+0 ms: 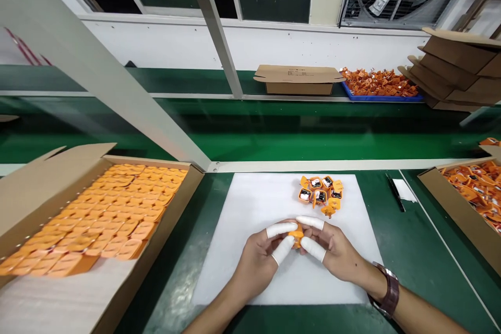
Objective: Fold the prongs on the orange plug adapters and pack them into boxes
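Note:
A small orange piece [296, 236] is pinched between both hands, above a white foam sheet [235, 219]. My left hand [260, 261] grips it from the left with thumb and index finger. From the other side my right hand [338, 250] holds the same piece. White covers sit on the thumbs and index fingers. Just beyond the fingers, several orange pieces [320, 195] lie grouped on the sheet, some showing dark and white insides.
A carton [164, 235] with rows of orange pieces stands at left. Another carton [457, 209] of loose pieces is at right, near a black pen [396, 193]. A blue tray [381, 98], a flat box [299, 87] and stacked cartons [465, 70] stand behind the metal frame.

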Motion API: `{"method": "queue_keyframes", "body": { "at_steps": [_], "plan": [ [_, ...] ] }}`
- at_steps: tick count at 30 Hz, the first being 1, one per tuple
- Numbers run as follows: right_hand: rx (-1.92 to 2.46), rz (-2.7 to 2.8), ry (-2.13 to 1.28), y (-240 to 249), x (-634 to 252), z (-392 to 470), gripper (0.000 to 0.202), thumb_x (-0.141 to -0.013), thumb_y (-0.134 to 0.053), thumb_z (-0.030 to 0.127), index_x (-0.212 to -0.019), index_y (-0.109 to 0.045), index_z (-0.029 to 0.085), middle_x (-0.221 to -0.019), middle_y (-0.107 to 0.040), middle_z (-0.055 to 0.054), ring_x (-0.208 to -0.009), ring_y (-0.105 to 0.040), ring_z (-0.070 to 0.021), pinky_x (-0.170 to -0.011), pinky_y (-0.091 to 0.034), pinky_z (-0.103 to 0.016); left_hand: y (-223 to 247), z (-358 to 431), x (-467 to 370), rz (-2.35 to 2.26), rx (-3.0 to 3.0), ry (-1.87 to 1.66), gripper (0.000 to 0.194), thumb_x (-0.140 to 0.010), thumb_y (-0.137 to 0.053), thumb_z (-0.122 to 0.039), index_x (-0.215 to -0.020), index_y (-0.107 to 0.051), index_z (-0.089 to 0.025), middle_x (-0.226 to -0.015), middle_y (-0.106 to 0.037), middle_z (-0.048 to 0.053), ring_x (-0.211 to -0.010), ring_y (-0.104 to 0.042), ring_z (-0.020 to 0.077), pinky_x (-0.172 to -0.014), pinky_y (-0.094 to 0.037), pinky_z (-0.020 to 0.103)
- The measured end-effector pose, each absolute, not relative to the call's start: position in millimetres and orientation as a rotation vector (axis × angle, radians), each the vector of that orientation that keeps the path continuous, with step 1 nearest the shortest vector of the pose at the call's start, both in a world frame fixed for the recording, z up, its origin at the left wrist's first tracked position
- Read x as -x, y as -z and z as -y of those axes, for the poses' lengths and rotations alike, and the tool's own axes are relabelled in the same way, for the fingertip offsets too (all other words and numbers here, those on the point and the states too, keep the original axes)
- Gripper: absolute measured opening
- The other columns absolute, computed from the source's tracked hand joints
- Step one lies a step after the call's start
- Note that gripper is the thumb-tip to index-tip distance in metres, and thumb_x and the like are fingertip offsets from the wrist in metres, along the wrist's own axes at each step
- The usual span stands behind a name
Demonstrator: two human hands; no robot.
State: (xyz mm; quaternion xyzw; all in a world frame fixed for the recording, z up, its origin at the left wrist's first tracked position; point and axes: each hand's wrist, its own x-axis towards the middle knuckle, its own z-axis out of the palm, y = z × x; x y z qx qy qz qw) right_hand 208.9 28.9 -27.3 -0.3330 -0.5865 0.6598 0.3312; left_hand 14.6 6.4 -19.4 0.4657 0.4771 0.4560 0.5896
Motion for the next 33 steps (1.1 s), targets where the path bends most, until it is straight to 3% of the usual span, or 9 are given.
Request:
{"method": "queue_keyframes", "body": {
  "at_steps": [3,8,14,21,27,33],
  "plan": [
    [0.881,1.549,-1.723,25,-211,-31,0.043,-0.096,-0.059,0.042,-0.133,-0.054,0.023,-0.086,-0.064,-0.001,-0.081,-0.062,-0.0161,-0.084,-0.052,-0.037,17,-8,-14,-1.131,-1.04,-1.055,0.036,-0.08,-0.076,-0.043,-0.106,-0.077,-0.019,-0.111,-0.078,0.011,-0.1,-0.074,0.0288,-0.094,-0.06,0.042],
    [0.934,1.557,-1.701,23,-212,-31,0.042,-0.097,-0.056,0.045,-0.133,-0.054,0.021,-0.081,-0.065,-0.001,-0.081,-0.063,-0.0174,-0.084,-0.052,-0.038,11,-11,-11,-1.098,-1.039,-1.019,0.035,-0.082,-0.074,-0.042,-0.109,-0.076,-0.02,-0.108,-0.079,0.01,-0.097,-0.075,0.0283,-0.085,-0.063,0.039],
    [0.893,1.507,-1.73,26,-212,-31,0.032,-0.097,-0.057,0.043,-0.121,-0.061,0.022,-0.084,-0.066,-0.002,-0.08,-0.065,-0.0161,-0.081,-0.054,-0.035,12,-7,-12,-1.039,-1.128,-1.024,0.031,-0.087,-0.071,-0.029,-0.117,-0.072,-0.023,-0.117,-0.075,0.009,-0.102,-0.073,0.0247,-0.091,-0.06,0.033],
    [0.931,1.494,-1.718,24,-209,-30,0.026,-0.09,-0.068,0.038,-0.106,-0.065,0.018,-0.08,-0.065,-0.001,-0.072,-0.062,-0.0142,-0.071,-0.053,-0.031,16,2,-10,-1.054,-1.327,-0.982,0.026,-0.09,-0.067,-0.023,-0.115,-0.073,-0.023,-0.125,-0.068,0.011,-0.113,-0.068,0.0283,-0.093,-0.06,0.035],
    [0.833,1.503,-1.763,23,-212,-31,0.027,-0.097,-0.058,0.036,-0.119,-0.061,0.02,-0.084,-0.063,-0.002,-0.081,-0.064,-0.0155,-0.082,-0.053,-0.036,13,-4,-10,-1.058,-1.191,-1.041,0.024,-0.089,-0.068,-0.028,-0.111,-0.075,-0.023,-0.124,-0.071,0.01,-0.108,-0.07,0.0269,-0.093,-0.06,0.035],
    [0.802,1.481,-1.765,29,-212,-30,0.034,-0.095,-0.062,0.032,-0.127,-0.057,0.022,-0.088,-0.061,-0.001,-0.084,-0.062,-0.0157,-0.084,-0.052,-0.037,2,-10,-6,-1.048,-1.025,-0.951,0.036,-0.086,-0.072,-0.04,-0.117,-0.073,-0.021,-0.117,-0.076,0.009,-0.106,-0.072,0.028,-0.094,-0.059,0.039]
  ]
}}
